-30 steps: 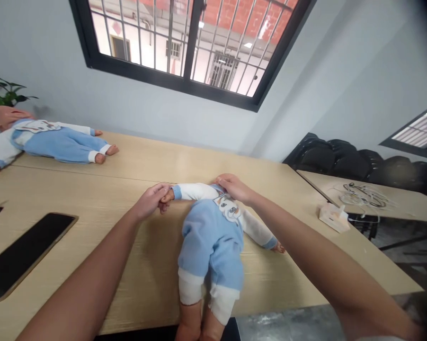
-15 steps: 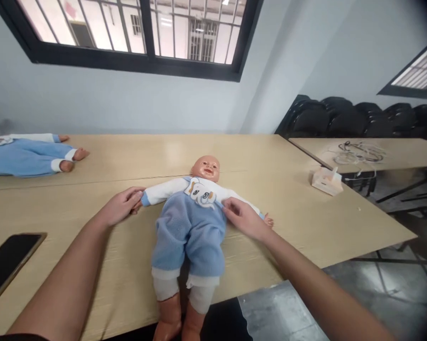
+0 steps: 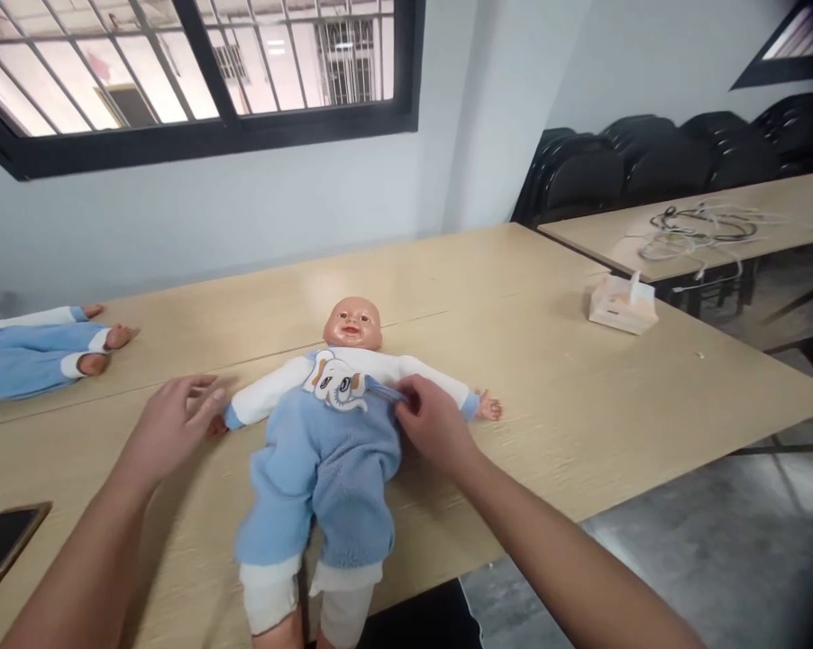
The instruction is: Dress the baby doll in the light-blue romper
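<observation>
A baby doll (image 3: 352, 329) lies face up on the table, dressed in a white top and blue overalls (image 3: 332, 451) with an elephant patch (image 3: 335, 383) on the chest. My right hand (image 3: 433, 424) pinches a blue overall strap (image 3: 384, 389), drawn out sideways from the patch. Beside the doll's hand on the left of the view is my left hand (image 3: 177, 424), its thumb and fingers apart and holding nothing. Whether it still touches the doll's hand, I cannot tell. The doll's other arm (image 3: 440, 379) stretches out past my right hand.
A second doll (image 3: 34, 351) in similar clothes lies at the far left. A phone (image 3: 4, 545) rests at the near left. To the right stands a tissue box (image 3: 621, 305). Cables (image 3: 700, 230) lie on another table, with stacked black chairs (image 3: 582, 171) behind.
My left hand has loosened from the doll's hand and opened. My right hand has pulled the strap outward from the patch. The camera view has turned and shifted.
</observation>
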A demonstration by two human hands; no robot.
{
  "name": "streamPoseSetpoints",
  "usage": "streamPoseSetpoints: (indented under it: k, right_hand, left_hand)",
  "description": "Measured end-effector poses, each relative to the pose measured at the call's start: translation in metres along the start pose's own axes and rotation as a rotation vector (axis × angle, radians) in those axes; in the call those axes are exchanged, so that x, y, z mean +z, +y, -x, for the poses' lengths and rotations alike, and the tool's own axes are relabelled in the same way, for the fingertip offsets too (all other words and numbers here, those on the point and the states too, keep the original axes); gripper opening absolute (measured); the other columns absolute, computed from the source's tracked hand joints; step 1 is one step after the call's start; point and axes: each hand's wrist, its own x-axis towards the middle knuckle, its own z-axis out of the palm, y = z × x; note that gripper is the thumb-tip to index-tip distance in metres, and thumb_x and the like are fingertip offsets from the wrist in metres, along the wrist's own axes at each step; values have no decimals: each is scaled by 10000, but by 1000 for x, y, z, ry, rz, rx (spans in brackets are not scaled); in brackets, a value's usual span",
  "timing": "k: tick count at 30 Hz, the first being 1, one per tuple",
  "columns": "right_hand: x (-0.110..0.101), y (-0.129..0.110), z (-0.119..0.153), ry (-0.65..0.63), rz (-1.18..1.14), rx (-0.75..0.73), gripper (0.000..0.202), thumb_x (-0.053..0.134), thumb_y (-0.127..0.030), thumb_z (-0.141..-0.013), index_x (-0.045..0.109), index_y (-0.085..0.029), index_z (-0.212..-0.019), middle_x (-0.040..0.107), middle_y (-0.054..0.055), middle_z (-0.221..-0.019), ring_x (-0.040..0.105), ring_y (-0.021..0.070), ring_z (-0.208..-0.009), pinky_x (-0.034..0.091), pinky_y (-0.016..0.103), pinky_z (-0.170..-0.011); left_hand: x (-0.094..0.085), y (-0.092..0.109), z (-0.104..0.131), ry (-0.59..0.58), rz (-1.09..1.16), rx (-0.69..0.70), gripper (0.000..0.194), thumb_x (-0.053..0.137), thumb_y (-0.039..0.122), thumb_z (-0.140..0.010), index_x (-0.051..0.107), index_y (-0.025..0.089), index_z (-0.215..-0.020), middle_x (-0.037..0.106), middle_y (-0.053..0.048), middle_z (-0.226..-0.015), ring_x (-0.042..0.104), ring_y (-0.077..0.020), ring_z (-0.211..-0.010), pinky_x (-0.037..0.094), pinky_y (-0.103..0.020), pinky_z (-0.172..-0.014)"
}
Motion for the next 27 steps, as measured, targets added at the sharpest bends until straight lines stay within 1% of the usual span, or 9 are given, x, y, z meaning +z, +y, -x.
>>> streamPoseSetpoints:
  k: [2,4,7,10,14,19,21,24,27]
  right_hand:
    - [1,-1,0,19,-47,1,104,583,-186,-829,588,-222,-927,654,32,-880,582,212,-817,447,347,-758]
    - [3,-2,1,-7,-141,-4,100,583,-207,-835,562,-227,-930,643,23,-893,568,202,-798,452,337,-741]
    - [5,-1,1,-43,-269,-7,102,591,-235,-846,553,-224,-940,622,11,-897,545,186,-781,453,322,-725]
    - [4,1,-1,-50,-379,-11,132,606,-253,-855,584,-211,-978,604,0,-890,537,174,-791,451,310,-728]
    - [-1,0,-1,-102,-369,-33,197,611,-227,-858,663,-195,-1045,623,7,-897,544,168,-802,436,306,-732]
    - [-3,-6,5,-174,-276,-93,119,654,-228,-843,647,-192,-956,613,-4,-863,541,161,-777,411,294,-701]
    - [-1,-8,6,-91,-234,-79,50,612,-187,-840,583,-198,-879,575,-24,-794,509,148,-715,377,282,-656]
    - [4,-8,6,100,-110,-72,112,566,-116,-811,508,-212,-815,537,-35,-727,474,145,-675,324,277,-629]
    - [9,-4,4,219,47,-118,137,580,-108,-811,496,-214,-785,562,-19,-730,485,154,-690,304,286,-633]
  left_hand:
    - [-2,43,-8,42,-93,139,512,513,615,-919,648,207,-1198,671,-127,-1211,636,-317,-1041,530,-411,-844]
    - [3,97,-16,-28,-68,368,479,506,584,-949,646,231,-1241,679,-102,-1233,617,-306,-1114,498,-423,-972]
    - [24,171,-28,-307,-70,689,494,574,550,-943,633,262,-1340,660,-85,-1357,558,-323,-1266,421,-440,-1093]
    - [45,212,-39,-564,-175,757,362,631,422,-906,705,240,-1211,733,-83,-1205,644,-293,-1097,476,-365,-920]
    - [52,218,-49,-784,-203,686,166,546,251,-871,701,221,-923,738,-27,-923,646,-201,-807,443,-291,-705]
    - [37,208,-44,-754,-91,681,151,533,240,-865,628,225,-982,707,-22,-983,636,-200,-862,471,-298,-749]
    - [33,206,-37,-728,0,652,157,494,276,-927,591,231,-1042,713,-35,-1042,649,-204,-899,495,-312,-780]
    - [34,205,-28,-678,104,617,153,464,357,-995,540,237,-1050,714,-45,-1049,670,-204,-896,525,-324,-776]
    - [43,207,-25,-590,10,692,285,580,412,-956,552,237,-1179,691,-83,-1189,679,-246,-1007,545,-371,-833]
